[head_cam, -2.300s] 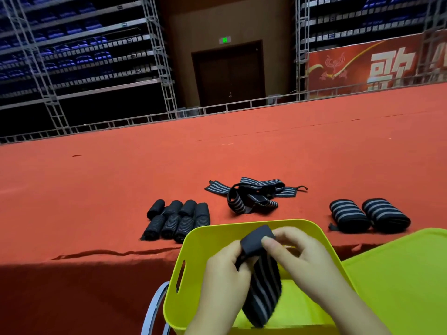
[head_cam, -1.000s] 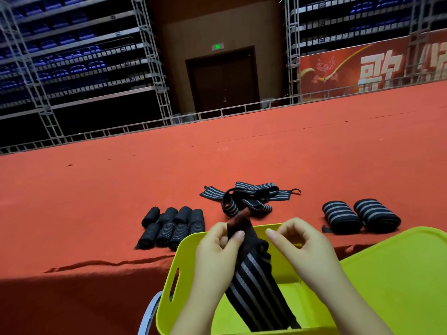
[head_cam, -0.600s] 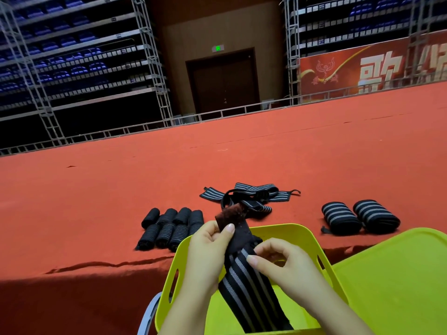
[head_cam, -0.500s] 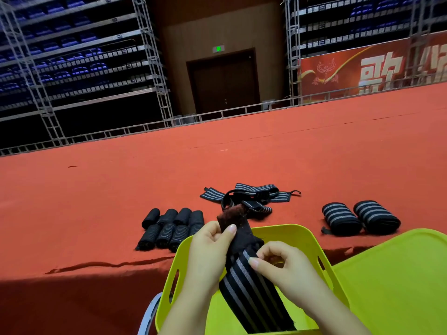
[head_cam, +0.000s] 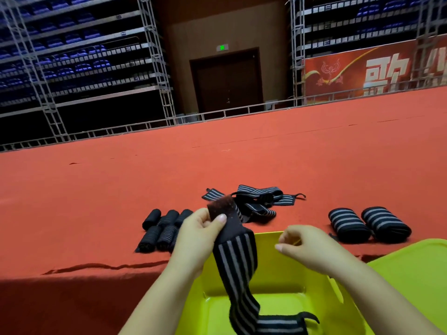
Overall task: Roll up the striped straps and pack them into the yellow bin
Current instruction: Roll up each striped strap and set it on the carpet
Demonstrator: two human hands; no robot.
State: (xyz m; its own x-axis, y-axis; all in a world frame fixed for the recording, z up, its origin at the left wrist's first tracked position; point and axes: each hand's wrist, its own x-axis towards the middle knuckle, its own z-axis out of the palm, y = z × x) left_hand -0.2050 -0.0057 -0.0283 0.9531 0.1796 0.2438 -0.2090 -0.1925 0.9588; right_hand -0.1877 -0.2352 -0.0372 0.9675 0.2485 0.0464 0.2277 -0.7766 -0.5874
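This is an indoor sports arena: tiers of blue seats [head_cam: 72, 52] on metal scaffolding [head_cam: 154, 56], a red banner [head_cam: 362, 71], a green exit sign [head_cam: 222, 47] above double doors [head_cam: 227, 81].

Two large rolls [head_cam: 368, 224], one yellow bin [head_cam: 285, 301].

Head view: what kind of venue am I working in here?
Probably an indoor arena or event hall. Tiers of blue seats on metal scaffolding rise behind a wide red-carpeted stage, with a red banner and a double door under a green exit sign.
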